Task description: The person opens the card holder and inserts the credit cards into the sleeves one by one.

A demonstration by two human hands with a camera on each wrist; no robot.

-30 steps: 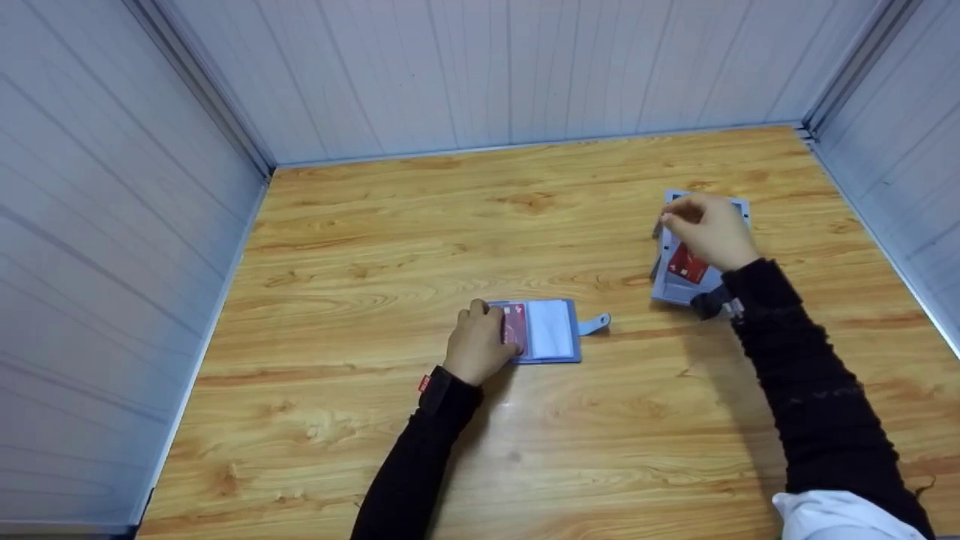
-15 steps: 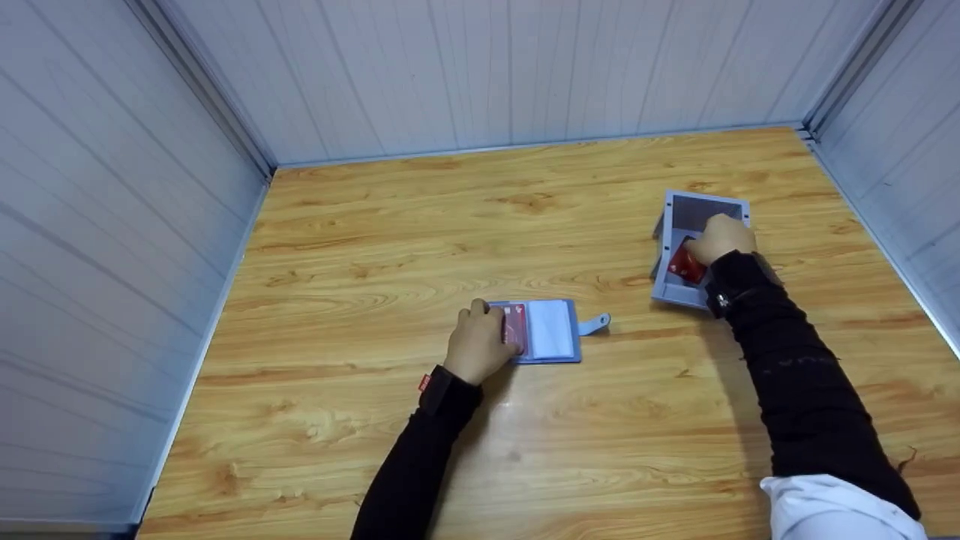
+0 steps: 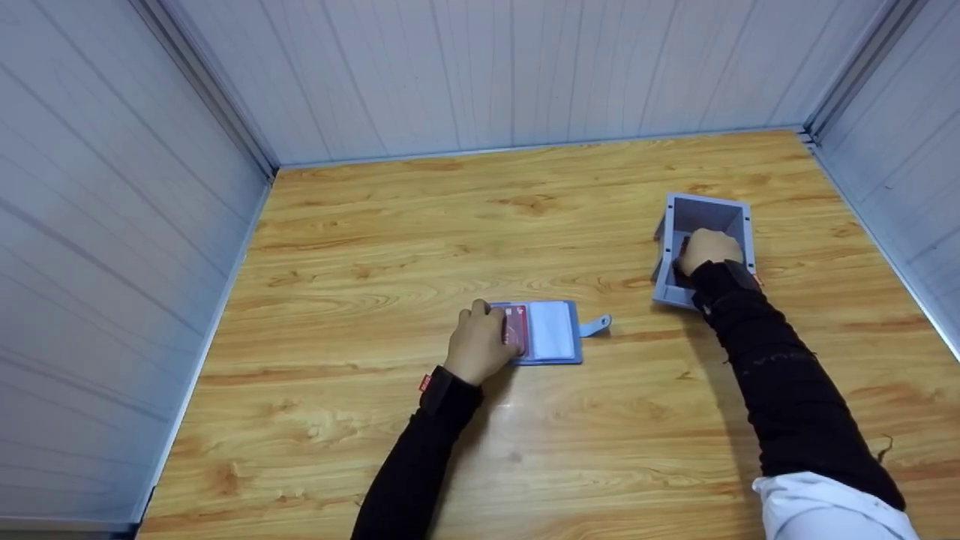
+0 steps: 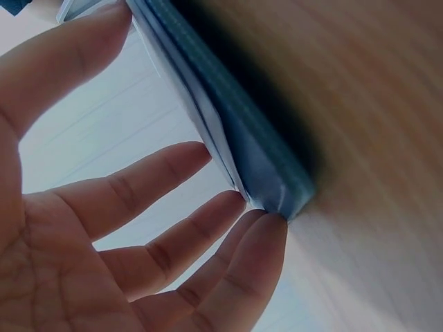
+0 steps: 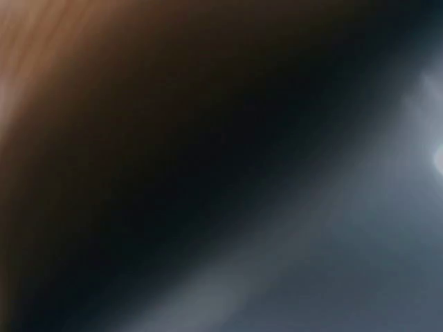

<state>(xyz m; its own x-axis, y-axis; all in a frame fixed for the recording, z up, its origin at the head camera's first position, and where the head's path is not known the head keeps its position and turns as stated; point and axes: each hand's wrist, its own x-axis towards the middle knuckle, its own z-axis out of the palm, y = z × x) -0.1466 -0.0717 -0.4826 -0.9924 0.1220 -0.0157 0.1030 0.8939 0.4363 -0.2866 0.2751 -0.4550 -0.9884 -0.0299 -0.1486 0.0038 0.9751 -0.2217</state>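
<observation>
A small blue card holder lies spread on the wooden table, its strap with a snap pointing right. Its left side has a red card behind a clear sleeve, and its right side shows a white sleeve. My left hand holds the left part, thumb at the near edge and fingers at the far edge. In the left wrist view, those fingertips touch the holder's edge. My right hand is inside a grey box, over a red card mostly covered. Its fingertips are hidden.
Pale panel walls enclose the table at the back and both sides. The right wrist view is blurred, dark across the middle with a grey surface at lower right.
My right hand has gone from above the grey box down into it, covering most of the red card there. The left hand and card holder have stayed in place.
</observation>
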